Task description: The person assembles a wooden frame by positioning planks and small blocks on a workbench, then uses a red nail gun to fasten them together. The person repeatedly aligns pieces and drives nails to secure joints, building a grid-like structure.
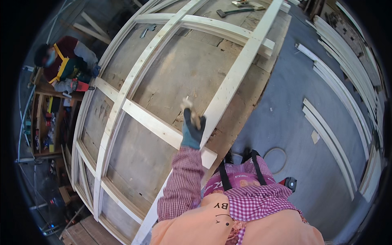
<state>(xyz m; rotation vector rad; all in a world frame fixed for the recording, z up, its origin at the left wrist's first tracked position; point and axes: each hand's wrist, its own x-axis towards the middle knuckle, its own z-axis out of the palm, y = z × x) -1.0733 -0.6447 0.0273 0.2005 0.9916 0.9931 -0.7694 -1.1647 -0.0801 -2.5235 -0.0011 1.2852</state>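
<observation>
Left grip (193, 127) in teal glove (190, 138), near pale square-edged timber (229, 87), scuffed board (179, 61)

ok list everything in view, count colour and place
Table: one, brown, centre
Wooden frame: one, pale, on the table
Hammer: one, dark, table, picture top
Floor: one, grey, right
Timber strips: several, pale, on the floor
Co-worker: one, dark red top, left
Tool: one, red, by the co-worker
Shelf unit: one, brown, left; contents too small to count
Sleeve: one, reddish checks, lower centre
Left hand: one, gloved teal and tan, by the frame, blurred
</observation>
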